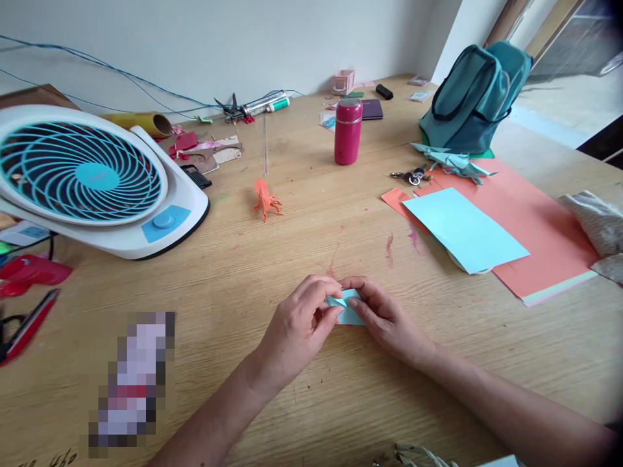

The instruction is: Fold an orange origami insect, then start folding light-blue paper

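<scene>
A small piece of folded light-blue paper (351, 315) is held between my two hands, just above the table near its front. My left hand (304, 311) pinches a raised, pointed flap at the paper's left side between thumb and fingertips. On the right side, my right hand (384, 314) grips the paper, thumb on top and fingers behind. The far edge of the paper is partly hidden by my fingers. An orange folded-paper insect (265, 200) with thin legs stands farther back, left of my hands.
A white-and-blue fan (97, 181) fills the left side. A pink flask (348, 131) stands at the back. To the right lie a light-blue sheet (464, 227), orange paper (545, 227), keys (413, 176), folded pale-green paper figures (455, 162) and a teal bag (472, 104).
</scene>
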`<state>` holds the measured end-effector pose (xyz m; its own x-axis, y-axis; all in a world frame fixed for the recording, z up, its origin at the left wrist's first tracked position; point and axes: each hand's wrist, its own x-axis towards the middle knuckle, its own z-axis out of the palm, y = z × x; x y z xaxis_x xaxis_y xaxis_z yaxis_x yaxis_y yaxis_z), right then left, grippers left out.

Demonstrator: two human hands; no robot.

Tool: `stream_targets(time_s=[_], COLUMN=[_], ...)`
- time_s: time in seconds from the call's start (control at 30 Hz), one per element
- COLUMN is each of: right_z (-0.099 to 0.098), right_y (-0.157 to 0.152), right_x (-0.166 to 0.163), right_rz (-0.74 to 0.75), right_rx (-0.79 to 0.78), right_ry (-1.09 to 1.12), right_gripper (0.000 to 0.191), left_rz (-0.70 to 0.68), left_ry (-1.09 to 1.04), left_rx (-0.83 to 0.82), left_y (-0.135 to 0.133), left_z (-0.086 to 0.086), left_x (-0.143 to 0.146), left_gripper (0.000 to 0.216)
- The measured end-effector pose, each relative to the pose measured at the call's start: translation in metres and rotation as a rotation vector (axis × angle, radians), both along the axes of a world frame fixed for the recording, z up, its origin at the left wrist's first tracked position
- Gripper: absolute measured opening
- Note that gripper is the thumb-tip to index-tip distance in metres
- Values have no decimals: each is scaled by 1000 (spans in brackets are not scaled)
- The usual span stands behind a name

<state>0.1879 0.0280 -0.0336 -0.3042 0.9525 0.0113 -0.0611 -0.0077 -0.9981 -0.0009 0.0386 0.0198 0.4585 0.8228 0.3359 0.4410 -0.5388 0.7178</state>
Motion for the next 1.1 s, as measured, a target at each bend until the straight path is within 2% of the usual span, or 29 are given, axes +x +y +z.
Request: stream_targets(time_s=[0.2, 0.43, 0.63, 0.73, 1.1], right_z=[2, 5, 4, 1, -3], right_y=[1, -3, -4, -4, -5], right_x=[3, 1, 0, 0, 0], right_rz=[-16, 66, 44, 24, -38], right_rx=[39, 50, 49, 55, 76], right_ry=[-13, -24, -38, -65, -78], right_gripper=[31, 27, 29, 29, 29], left_rz=[-22, 105, 189, 218, 167], left_ry=[-57, -56, -14, -22, -120], left_rx=[-76, 21, -49, -33, 75], left_y=[1, -6, -12, -15, -13], left_z=[-1, -5, -10, -10, -17], left_x=[0, 5, 8, 10, 11], left_gripper=[33, 16, 16, 18, 22])
